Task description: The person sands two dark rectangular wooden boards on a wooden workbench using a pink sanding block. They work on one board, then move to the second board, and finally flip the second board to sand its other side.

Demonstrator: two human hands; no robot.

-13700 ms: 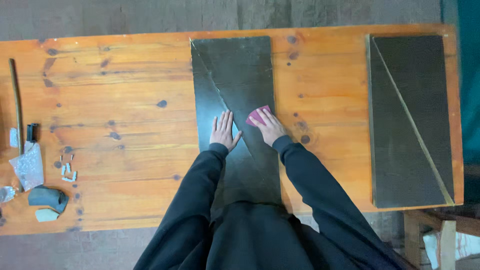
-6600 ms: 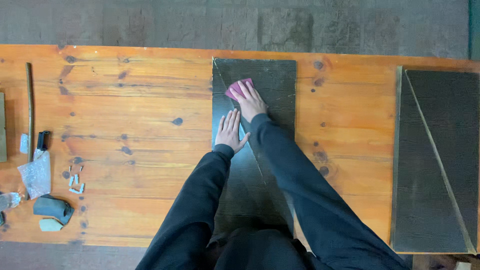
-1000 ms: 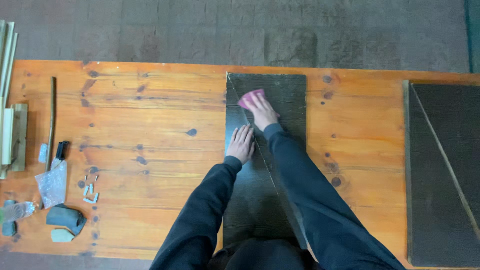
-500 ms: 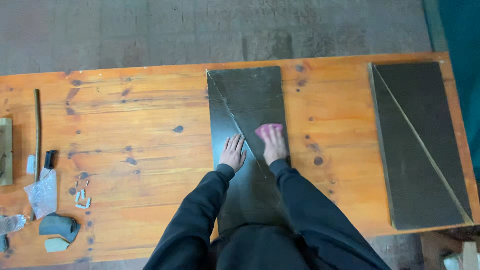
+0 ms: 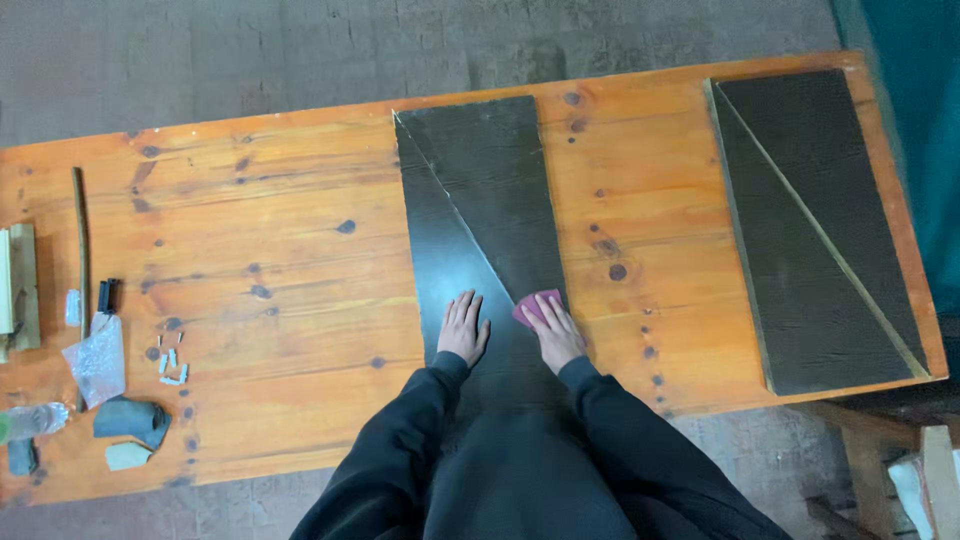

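Two hands work the dark board [image 5: 480, 200] mid-surface: left hand [image 5: 462, 330] flat, fingers spread; right hand [image 5: 553, 335] fingers pressing pink sandpaper [image 5: 530, 303], drawn back toward the near edge, sanding strokes continuing.

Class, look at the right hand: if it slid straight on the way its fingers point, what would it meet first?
The right hand would keep running over the dark board, probably crossing its pale diagonal line; nothing else lies ahead.

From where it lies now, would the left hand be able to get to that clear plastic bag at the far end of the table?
Probably not without stepping sideways: the left hand rests flat on the dark board, and the plastic bag lies far off across bare table. Nothing blocks the way.
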